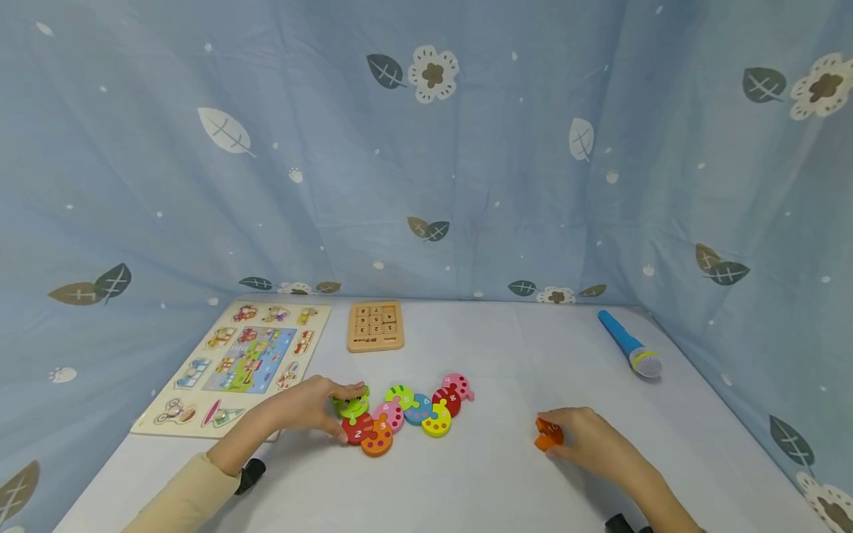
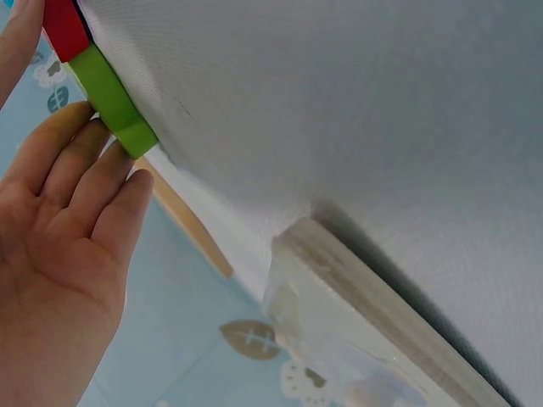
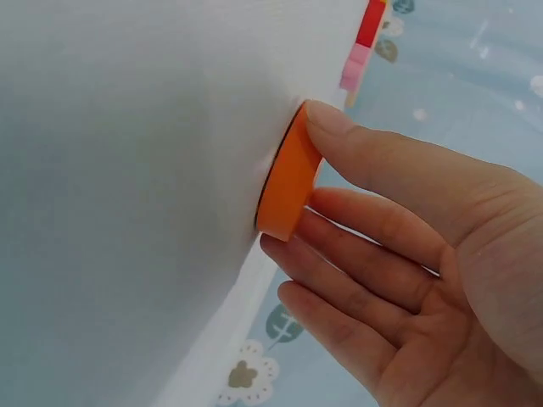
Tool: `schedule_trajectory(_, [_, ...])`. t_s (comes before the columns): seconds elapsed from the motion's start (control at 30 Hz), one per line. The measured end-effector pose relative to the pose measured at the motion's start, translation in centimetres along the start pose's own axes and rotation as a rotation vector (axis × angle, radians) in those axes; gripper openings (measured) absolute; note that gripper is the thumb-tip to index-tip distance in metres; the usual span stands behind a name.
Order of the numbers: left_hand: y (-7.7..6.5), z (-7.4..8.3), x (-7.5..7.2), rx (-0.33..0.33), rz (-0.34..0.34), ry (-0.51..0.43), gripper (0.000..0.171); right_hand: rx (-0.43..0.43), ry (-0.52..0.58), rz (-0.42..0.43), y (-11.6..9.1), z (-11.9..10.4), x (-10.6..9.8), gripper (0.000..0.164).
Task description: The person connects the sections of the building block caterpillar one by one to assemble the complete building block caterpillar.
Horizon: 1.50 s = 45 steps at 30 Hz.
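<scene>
In the head view, a row of numbered wooden caterpillar puzzle pieces lies joined on the table. The green frog-like head piece [image 1: 352,406] and the red piece marked 2 [image 1: 358,431] sit at its left end, and a pink piece [image 1: 458,386] ends it on the right. My left hand [image 1: 300,407] spans that left end, fingers against the green piece [image 2: 112,102] and thumb by the red piece [image 2: 64,27]. Well to the right of the row, my right hand [image 1: 593,443] pinches an orange puzzle piece [image 1: 549,435] between thumb and fingers, close over the tabletop.
A picture puzzle board [image 1: 223,370] lies at the left, near my left forearm. Behind the row is a wooden number tile board [image 1: 376,337]. A blue toy microphone [image 1: 626,342] rests at the back right. Patterned curtain [image 1: 426,163] encloses the table's back and sides.
</scene>
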<state>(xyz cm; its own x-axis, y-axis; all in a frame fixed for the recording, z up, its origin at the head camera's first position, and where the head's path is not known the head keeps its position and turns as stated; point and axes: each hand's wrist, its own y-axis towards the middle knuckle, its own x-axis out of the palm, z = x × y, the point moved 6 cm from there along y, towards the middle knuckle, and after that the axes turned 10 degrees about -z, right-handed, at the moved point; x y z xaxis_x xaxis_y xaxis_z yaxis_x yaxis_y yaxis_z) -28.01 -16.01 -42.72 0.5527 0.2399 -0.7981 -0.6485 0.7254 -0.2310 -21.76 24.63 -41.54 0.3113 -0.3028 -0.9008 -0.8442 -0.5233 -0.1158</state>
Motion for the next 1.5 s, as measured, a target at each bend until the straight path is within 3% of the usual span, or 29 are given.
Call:
schedule_trajectory(0.37, [0.1, 0.0, -0.1, -0.019, 0.002, 0.010, 0.078, -0.018, 0.011, 0.053, 1.0, -0.8, -0.1, 0.047])
schedule_trajectory(0.77, [0.0, 0.3, -0.1, -0.007, -0.002, 0.006, 0.077, 0.042, 0.025, 0.112, 2.8, -1.9, 0.1, 0.042])
schedule_trajectory(1.27, [-0.1, 0.2, 0.0, -0.021, 0.002, 0.004, 0.078, 0.020, 0.026, 0.143, 5.5, -3.8, 0.3, 0.043])
schedule_trajectory(1.5, [0.0, 0.3, -0.1, 0.005, 0.006, 0.007, 0.079, -0.003, 0.028, 0.151, 6.8, -4.8, 0.2, 0.042])
